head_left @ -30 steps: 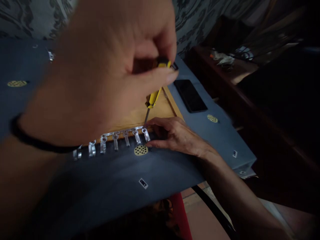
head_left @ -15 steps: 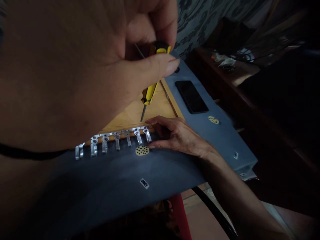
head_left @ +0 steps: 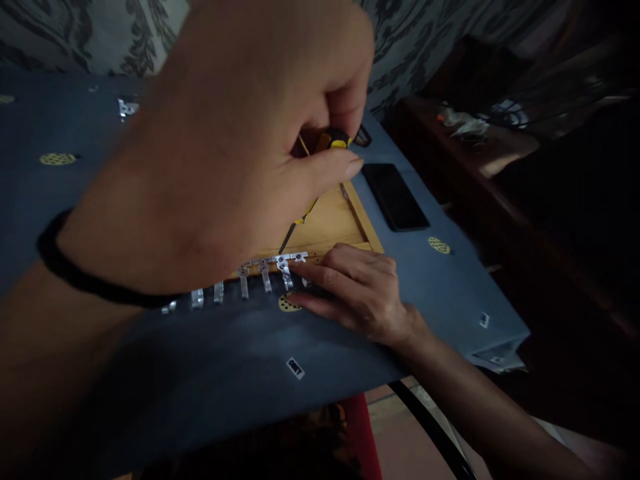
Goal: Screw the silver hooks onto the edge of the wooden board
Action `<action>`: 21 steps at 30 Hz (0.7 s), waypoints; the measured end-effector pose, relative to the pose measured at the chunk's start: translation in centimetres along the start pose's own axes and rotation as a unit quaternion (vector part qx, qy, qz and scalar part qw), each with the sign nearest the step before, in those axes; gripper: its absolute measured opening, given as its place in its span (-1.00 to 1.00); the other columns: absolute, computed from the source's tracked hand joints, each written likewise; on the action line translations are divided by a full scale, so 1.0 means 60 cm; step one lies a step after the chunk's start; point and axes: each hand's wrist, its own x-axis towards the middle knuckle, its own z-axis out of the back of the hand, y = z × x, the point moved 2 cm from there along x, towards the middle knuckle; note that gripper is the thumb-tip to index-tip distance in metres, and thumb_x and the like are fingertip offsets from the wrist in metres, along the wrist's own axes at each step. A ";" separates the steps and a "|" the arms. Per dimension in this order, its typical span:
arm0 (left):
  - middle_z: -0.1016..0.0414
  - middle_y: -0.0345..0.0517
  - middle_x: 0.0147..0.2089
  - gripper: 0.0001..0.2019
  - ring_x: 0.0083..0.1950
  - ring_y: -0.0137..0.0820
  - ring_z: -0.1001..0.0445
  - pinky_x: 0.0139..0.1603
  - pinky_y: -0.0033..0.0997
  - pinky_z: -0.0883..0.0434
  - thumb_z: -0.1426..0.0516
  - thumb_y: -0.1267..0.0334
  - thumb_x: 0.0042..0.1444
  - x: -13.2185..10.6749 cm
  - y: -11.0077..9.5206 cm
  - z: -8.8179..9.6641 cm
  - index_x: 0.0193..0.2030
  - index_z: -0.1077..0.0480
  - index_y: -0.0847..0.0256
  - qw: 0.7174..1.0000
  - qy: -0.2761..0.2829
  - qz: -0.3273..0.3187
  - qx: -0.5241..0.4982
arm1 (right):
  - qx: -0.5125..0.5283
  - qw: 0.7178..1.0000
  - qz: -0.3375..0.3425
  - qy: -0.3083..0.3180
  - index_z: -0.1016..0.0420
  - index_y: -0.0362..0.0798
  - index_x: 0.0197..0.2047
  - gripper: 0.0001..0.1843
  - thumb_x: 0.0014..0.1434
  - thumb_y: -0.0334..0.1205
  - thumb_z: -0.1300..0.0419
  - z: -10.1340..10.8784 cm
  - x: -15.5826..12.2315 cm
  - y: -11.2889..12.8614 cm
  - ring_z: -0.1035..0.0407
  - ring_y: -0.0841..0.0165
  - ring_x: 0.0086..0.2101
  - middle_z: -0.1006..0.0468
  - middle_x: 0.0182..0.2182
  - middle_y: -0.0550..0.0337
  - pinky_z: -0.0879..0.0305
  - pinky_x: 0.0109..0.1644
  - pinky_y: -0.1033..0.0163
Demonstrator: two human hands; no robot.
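Observation:
My left hand (head_left: 300,133), with a dark band round its wrist, is closed on a yellow-and-black screwdriver (head_left: 307,213). The shaft slants down, its tip close above a row of small silver metal brackets (head_left: 265,275) along the near edge of a wooden frame (head_left: 367,223). A thin rod (head_left: 303,145) also shows between the left fingers; its kind is unclear. Index finger and thumb of my right hand (head_left: 360,287) close round the bracket (head_left: 284,267) second from the row's right end. They partly cover the end bracket (head_left: 305,283). My left forearm hides part of the row.
A black phone (head_left: 395,197) lies right of the frame on the grey-blue patterned cloth (head_left: 225,360). Another small metal piece (head_left: 127,108) sits at the far left. Beyond the right edge stands a dark wooden piece of furniture (head_left: 450,157) with clutter on it.
My left hand has moved away from the camera, bringing the screwdriver tip to the brackets. The right fingers have reached left onto the second bracket. The view has shifted slightly.

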 end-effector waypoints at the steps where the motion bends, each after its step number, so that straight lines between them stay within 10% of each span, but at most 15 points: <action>1: -0.50 -0.33 -0.39 -0.86 -0.04 -0.15 -0.56 0.24 0.31 -0.36 -0.29 0.11 0.10 -0.001 -0.008 0.007 -0.29 -0.53 0.10 0.999 0.026 0.014 0.025 | -0.005 1.000 0.000 0.005 -0.60 -0.11 -0.04 -0.72 0.29 -0.10 -0.27 -0.001 0.000 0.000 -0.44 0.39 -0.42 -0.53 -0.47 0.20 -0.36 -0.36 0.27; 21: -0.59 -0.34 -0.30 -0.90 -0.16 -0.35 -0.61 -0.08 -0.16 -0.54 -0.26 0.20 0.19 -0.002 -0.041 0.033 -0.20 -0.58 0.12 0.993 0.094 0.007 0.074 | -0.030 0.999 0.002 0.022 -0.61 -0.15 -0.10 -0.70 0.29 -0.07 -0.27 -0.011 0.004 0.000 -0.47 0.40 -0.40 -0.62 -0.41 0.15 -0.38 -0.34 0.29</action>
